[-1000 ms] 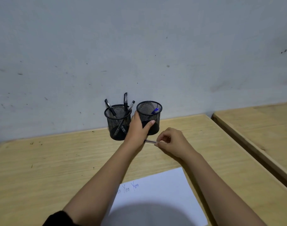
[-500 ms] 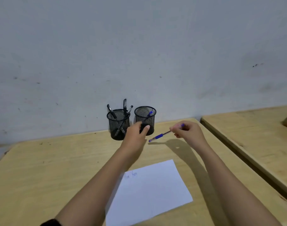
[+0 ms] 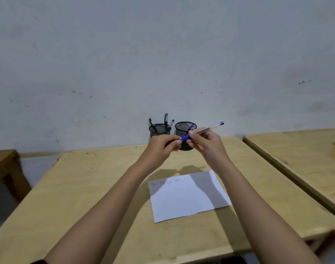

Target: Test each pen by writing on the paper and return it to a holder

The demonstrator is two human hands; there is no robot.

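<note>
Two hands share one pen [image 3: 212, 128], held in the air above the tabletop [image 3: 98, 187], at 12 o'clock from the paper [image 3: 189, 199]. The left hand [image 3: 165, 144] pinches the blue cap [image 3: 185, 138] at the pen's 8 o'clock end. The right hand [image 3: 206, 143] grips the clear barrel, whose tail points to 2 o'clock. The cap looks about to be pulled off.

The likeliest slip is a stiff cap giving all at once, so that the hands jerk apart. The right holder [image 3: 183, 127] stands behind them, seemingly close, with a blue pen [image 3: 191, 127] in it. The left holder [image 3: 161, 132], with three black pens [image 3: 166, 119], is just beside it at 9 o'clock. Both look like light mesh, so a knock could tip them and scatter pens. A freed cap could also drop and roll off the edge. The paper lies loose, with faint writing near its 11 o'clock corner. With no hand pinning it, it may slide under the first stroke.
</note>
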